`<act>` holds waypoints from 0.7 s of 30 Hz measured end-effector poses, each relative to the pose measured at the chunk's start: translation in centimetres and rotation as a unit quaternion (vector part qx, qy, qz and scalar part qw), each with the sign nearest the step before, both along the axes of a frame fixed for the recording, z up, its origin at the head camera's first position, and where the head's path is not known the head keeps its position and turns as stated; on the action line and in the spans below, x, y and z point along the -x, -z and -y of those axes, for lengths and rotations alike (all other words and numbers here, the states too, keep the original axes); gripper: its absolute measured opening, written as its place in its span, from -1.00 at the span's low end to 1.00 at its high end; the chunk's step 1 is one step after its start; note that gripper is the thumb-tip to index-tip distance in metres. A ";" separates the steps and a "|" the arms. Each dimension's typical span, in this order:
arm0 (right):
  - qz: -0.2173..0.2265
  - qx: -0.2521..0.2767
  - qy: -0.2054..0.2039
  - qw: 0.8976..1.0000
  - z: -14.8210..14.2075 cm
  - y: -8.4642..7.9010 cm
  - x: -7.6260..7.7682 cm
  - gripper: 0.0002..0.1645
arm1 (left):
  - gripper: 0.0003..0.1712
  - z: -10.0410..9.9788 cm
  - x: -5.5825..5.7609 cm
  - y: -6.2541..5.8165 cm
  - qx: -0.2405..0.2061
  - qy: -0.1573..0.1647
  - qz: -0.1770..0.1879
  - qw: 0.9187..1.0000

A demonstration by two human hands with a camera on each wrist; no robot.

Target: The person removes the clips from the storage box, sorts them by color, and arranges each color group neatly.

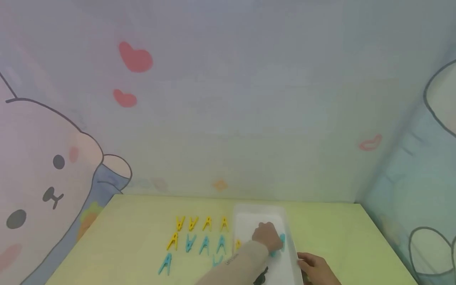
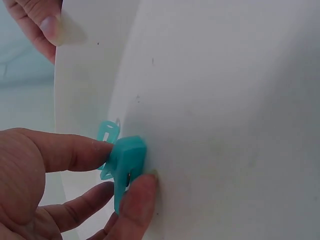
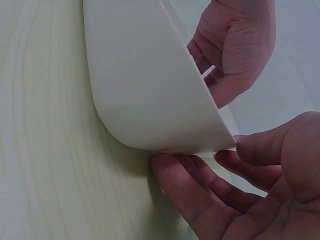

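My left hand (image 1: 267, 235) reaches inside the white tray (image 1: 249, 215). In the left wrist view its thumb and fingers pinch a teal clothespin (image 2: 131, 152) close to the tray wall. Partly hidden behind it is a second teal clothespin (image 2: 107, 132). In the head view a teal clothespin (image 1: 283, 241) shows beside the hand, and a yellow clothespin (image 1: 238, 244) lies at the tray's left side. My right hand (image 3: 220, 195) grips the tray's rim at the near right, with the thumb on the edge and fingers under the wall.
Left of the tray, yellow clothespins (image 1: 208, 223) and teal clothespins (image 1: 204, 245) lie in rough rows on the pale yellow table (image 1: 135, 221). A dark object (image 1: 261, 277) shows beside the left sleeve. Behind the table rises a wall (image 1: 249, 118) with cartoon prints.
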State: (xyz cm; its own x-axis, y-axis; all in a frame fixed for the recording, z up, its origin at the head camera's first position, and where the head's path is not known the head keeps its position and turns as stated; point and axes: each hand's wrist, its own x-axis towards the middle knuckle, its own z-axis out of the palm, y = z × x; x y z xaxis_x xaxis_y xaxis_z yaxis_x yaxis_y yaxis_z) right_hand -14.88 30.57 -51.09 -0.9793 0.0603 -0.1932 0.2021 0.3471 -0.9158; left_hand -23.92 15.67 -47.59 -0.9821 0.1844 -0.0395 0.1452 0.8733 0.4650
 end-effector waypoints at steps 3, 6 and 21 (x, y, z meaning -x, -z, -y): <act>-0.011 0.000 -0.009 1.000 -0.3 0.5 -0.1 -0.50 | -0.57 0.1 -0.2 0.0 -0.011 0.001 0.006 1.000; -0.019 0.000 -0.014 1.000 -0.4 0.8 0.0 -0.49 | -0.57 0.5 -0.4 -0.4 -0.013 0.000 0.006 1.000; 0.014 0.019 0.012 1.000 0.3 0.4 -0.2 -0.51 | -0.73 3.3 0.4 -0.2 -0.115 0.022 0.033 0.993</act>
